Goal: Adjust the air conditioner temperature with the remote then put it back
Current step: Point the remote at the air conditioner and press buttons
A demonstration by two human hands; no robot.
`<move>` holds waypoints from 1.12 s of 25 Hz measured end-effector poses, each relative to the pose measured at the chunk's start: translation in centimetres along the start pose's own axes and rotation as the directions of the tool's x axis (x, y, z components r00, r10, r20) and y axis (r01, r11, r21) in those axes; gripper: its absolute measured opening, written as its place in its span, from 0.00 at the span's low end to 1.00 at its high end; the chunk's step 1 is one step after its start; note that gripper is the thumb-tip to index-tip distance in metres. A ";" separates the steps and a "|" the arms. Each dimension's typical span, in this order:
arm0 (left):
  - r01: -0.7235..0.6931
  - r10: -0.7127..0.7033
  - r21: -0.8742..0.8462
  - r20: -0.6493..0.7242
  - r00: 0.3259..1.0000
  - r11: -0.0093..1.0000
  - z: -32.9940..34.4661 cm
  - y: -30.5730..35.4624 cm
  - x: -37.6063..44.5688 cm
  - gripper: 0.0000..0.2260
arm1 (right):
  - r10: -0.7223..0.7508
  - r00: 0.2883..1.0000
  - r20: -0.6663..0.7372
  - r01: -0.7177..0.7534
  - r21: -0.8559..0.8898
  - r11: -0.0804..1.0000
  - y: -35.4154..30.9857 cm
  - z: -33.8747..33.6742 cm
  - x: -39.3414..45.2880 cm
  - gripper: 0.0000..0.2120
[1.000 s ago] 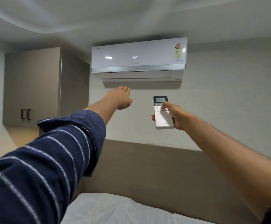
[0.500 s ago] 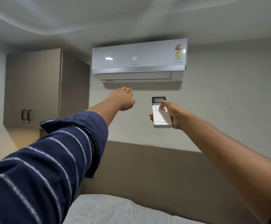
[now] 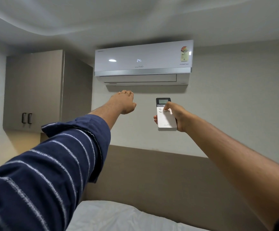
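Observation:
A white wall-mounted air conditioner [image 3: 143, 59] hangs high on the wall and its display reads 24. My right hand [image 3: 179, 116] holds a white remote [image 3: 166, 121] with a dark screen at its top, pointed up at the unit; the thumb rests on the buttons just below the screen. My left hand [image 3: 124, 103] is stretched out toward the unit's underside, holding nothing, fingers together and curled away so their ends are hidden. The left arm wears a navy sleeve with thin white stripes.
A grey wall cupboard [image 3: 33, 90] with two dark handles hangs at the left. A brown padded headboard [image 3: 160, 174] runs along the wall below. A white bed sheet [image 3: 112, 217] fills the bottom centre.
The display on the air conditioner has gone from 25 to 24. Both arms stay raised in nearly the same place; the remote has shifted only slightly.

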State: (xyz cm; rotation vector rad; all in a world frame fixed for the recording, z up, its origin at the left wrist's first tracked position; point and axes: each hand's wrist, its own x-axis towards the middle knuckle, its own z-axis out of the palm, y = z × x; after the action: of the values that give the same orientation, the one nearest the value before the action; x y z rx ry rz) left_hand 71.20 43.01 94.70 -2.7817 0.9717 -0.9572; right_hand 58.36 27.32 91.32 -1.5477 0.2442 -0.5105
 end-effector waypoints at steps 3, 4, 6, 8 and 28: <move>-0.003 0.003 -0.004 0.001 1.000 1.000 0.3 -0.4 0.2 0.28 | -0.008 1.000 0.006 0.008 -0.009 1.000 0.1 0.1 0.1 0.14; -0.002 0.002 0.001 -0.001 1.000 1.000 0.3 -0.4 0.2 0.29 | -0.006 1.000 0.006 0.006 -0.013 1.000 0.1 0.0 0.1 0.13; 0.001 -0.001 0.002 -0.007 1.000 1.000 0.2 -0.5 0.3 0.29 | -0.003 1.000 -0.003 0.003 -0.023 1.000 0.1 -0.1 0.2 0.13; 0.004 -0.004 -0.001 -0.011 1.000 1.000 0.1 -0.6 0.3 0.29 | -0.001 1.000 -0.011 0.000 -0.025 1.000 0.1 0.0 0.3 0.12; 0.003 -0.003 0.004 -0.023 1.000 1.000 -0.3 0.1 0.8 0.29 | -0.030 0.999 -0.015 0.029 -0.083 0.996 -0.5 -0.6 -0.6 0.10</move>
State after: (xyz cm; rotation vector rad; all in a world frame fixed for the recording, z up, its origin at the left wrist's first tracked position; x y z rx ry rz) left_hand 71.51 42.52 95.37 -2.7757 0.9678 -0.9932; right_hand 57.48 27.12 91.71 -1.6305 0.2579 -0.5420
